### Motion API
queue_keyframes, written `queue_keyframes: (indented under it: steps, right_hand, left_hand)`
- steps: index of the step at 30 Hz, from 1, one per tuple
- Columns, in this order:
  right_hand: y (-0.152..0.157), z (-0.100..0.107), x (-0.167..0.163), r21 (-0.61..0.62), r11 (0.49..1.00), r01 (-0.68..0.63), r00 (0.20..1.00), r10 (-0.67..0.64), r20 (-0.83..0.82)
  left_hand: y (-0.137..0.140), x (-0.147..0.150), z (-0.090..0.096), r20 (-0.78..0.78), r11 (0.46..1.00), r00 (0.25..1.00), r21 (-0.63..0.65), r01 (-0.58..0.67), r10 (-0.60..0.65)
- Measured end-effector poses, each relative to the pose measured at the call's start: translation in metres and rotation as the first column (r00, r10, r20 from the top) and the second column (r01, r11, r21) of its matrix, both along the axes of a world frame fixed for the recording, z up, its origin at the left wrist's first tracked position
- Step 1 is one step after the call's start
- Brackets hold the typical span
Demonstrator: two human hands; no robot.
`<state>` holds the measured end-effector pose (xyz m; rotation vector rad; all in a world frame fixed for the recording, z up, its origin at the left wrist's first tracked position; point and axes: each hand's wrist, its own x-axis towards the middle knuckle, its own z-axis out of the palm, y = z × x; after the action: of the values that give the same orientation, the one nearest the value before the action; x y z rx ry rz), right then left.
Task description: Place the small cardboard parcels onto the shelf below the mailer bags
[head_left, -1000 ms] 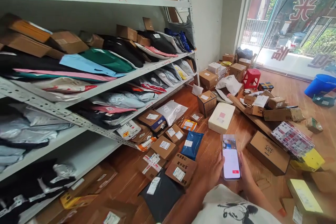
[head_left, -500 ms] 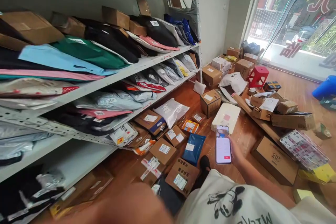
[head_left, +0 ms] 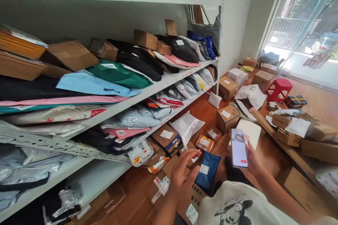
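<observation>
My right hand (head_left: 254,160) is wrapped round a smartphone (head_left: 239,149), held upright with its lit screen facing me; a small picture and a red button show on it. Free of any object, my left hand (head_left: 183,170) hovers with fingers apart above the parcels on the floor. Close by it lie a dark blue mailer bag (head_left: 210,168) with a white label and a brown carton (head_left: 198,197), partly hidden by my arm. Beyond the phone a white packet (head_left: 250,130) rests on the floor.
To the left, metal shelves (head_left: 148,89) carry many bagged parcels and cartons. On the wooden floor are a labelled carton (head_left: 227,117), a white plastic bag (head_left: 187,124), a red stool (head_left: 279,89) and a heap of boxes (head_left: 293,128). A glass front (head_left: 303,45) stands at the right.
My left hand has risen from the blurred lower edge to above the floor parcels, fingers spread. The view has shifted, bringing the upper shelf's cartons in. The phone stays in my right hand.
</observation>
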<state>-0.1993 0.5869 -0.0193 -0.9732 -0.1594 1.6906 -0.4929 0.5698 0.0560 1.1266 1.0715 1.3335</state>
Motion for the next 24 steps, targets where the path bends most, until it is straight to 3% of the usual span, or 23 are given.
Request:
queue_keyframes:
  steps: [3,5,7,11,16,20,22,24]
  right_hand:
    - [0.036,-0.005,0.002,0.057,0.995,-0.082,0.986,0.09,-0.14]
    - [0.066,-0.008,0.002,0.126,0.975,-0.184,0.948,0.21,-0.241]
    - [0.1,-0.009,0.002,0.193,0.939,-0.286,0.88,0.337,-0.333]
    - [0.175,-0.01,0.006,0.31,0.855,-0.415,0.769,0.512,-0.383]
    - [0.275,-0.014,0.041,0.349,0.797,-0.492,0.776,0.584,-0.239]
    - [0.339,-0.011,0.078,0.31,0.787,-0.534,0.789,0.595,-0.151]
    - [0.358,-0.011,0.093,0.291,0.786,-0.546,0.794,0.596,-0.12]
    - [0.371,-0.013,0.103,0.236,0.818,-0.525,0.835,0.549,-0.044]
  left_hand:
    - [0.028,-0.002,-0.044,-0.343,0.992,0.938,-0.093,-0.086,0.049]
    - [0.053,-0.005,-0.068,-0.417,0.989,0.908,-0.121,-0.088,0.03]
    - [0.088,-0.006,-0.079,-0.475,0.995,0.879,-0.075,-0.073,0.029]
    - [0.183,0.01,-0.064,-0.576,0.997,0.817,0.074,0.016,0.03]
    - [0.287,0.052,-0.047,-0.614,0.991,0.786,0.132,0.006,0.077]
    - [0.319,0.07,-0.049,-0.632,0.992,0.767,0.121,-0.044,0.111]
    - [0.327,0.066,-0.046,-0.66,0.992,0.742,0.121,-0.047,0.116]
    - [0.341,0.054,-0.039,-0.695,0.985,0.702,0.158,-0.062,0.156]
